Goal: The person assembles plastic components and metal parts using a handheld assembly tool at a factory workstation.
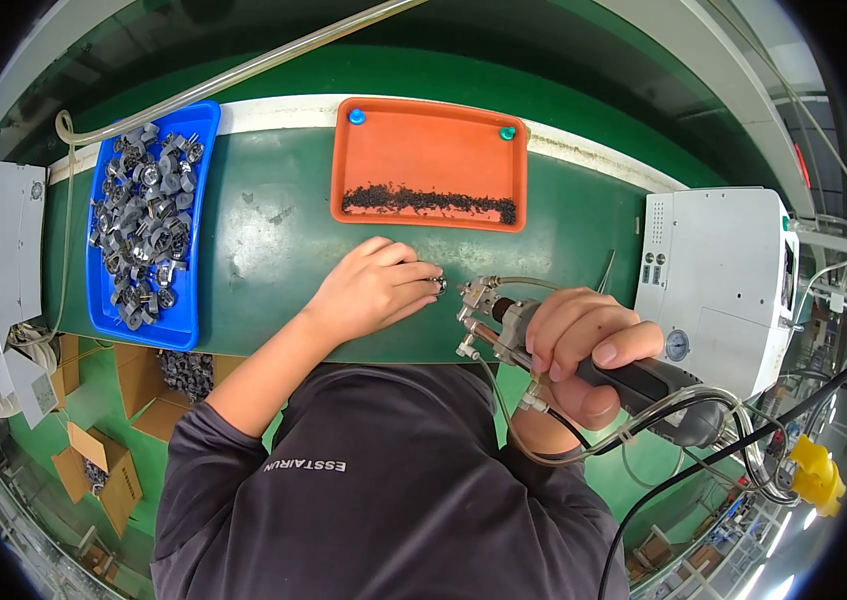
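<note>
My left hand point(375, 288) is closed over the middle of the bench, its fingertips pinching a small dark-and-metal part point(438, 286); most of that part is hidden by the fingers. In my right hand point(588, 345) is a black-handled power screwdriver point(633, 385) with a metal nozzle head point(479, 300), hoses and a cable. The nozzle points left toward the pinched part, with a small gap between them. Beyond my hands sits an orange tray point(428, 150) with a band of tiny black screw-like pieces point(413, 200) along its near side.
At the left lies a blue tray point(195, 250) heaped with grey round parts with metal pins point(148, 200). A white box-shaped machine point(713, 270) with a gauge stands at the right. A clear hose point(273, 62) crosses overhead. Cardboard boxes point(108, 480) sit on the floor, lower left.
</note>
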Action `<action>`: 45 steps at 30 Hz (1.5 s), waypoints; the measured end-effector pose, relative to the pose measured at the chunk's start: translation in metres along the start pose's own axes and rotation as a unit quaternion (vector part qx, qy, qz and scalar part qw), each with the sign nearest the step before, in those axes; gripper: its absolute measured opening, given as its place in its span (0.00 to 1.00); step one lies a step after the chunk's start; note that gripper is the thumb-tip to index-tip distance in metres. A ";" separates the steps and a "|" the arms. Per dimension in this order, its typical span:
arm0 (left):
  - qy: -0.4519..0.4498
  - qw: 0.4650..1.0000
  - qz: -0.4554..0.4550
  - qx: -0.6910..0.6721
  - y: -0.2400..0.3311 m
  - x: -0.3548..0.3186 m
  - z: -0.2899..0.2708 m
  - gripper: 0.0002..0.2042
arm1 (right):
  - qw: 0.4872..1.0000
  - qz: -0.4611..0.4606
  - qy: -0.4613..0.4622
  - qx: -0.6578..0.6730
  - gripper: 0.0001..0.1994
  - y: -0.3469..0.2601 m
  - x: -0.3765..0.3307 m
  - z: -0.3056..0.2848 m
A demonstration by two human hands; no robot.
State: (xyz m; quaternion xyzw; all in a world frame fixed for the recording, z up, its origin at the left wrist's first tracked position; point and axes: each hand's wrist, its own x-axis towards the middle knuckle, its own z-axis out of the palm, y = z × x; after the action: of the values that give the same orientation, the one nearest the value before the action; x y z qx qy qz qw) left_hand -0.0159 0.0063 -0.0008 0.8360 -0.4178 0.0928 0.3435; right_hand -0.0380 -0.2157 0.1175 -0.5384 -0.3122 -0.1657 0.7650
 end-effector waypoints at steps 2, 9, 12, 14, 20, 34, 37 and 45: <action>0.001 1.000 0.002 -0.001 0.000 0.001 -0.001 0.05 | 1.000 -0.001 -0.018 -0.021 0.18 0.000 0.001 0.000; -0.002 1.000 0.000 0.001 0.001 0.001 -0.002 0.05 | 1.000 0.002 -0.022 -0.022 0.18 0.000 0.001 0.002; -0.005 1.000 0.002 0.003 0.002 0.002 -0.004 0.05 | 0.999 0.007 -0.024 -0.022 0.18 0.001 0.001 0.002; -0.005 1.000 0.003 0.004 0.002 0.002 -0.005 0.05 | 0.999 0.010 -0.026 -0.020 0.18 0.002 0.002 0.003; 0.000 1.000 -0.007 -0.013 -0.001 -0.001 -0.002 0.06 | 0.998 0.059 0.013 -0.030 0.15 0.002 0.012 0.021; 0.004 1.000 -0.002 -0.015 0.001 -0.005 -0.004 0.07 | 0.998 0.048 0.037 -0.032 0.13 -0.015 0.016 0.019; 0.005 1.000 0.005 -0.017 -0.002 -0.006 -0.004 0.06 | 0.998 0.045 0.020 -0.029 0.14 -0.033 0.023 0.017; 0.004 1.000 -0.003 -0.028 -0.003 -0.005 -0.002 0.07 | 0.996 0.054 0.071 -0.005 0.16 -0.024 0.012 0.015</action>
State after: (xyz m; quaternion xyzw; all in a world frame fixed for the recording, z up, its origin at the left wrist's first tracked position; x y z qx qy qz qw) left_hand -0.0165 0.0122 -0.0025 0.8268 -0.4165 0.0834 0.3686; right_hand -0.0475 -0.2094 0.1462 -0.5454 -0.2272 -0.1636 0.7900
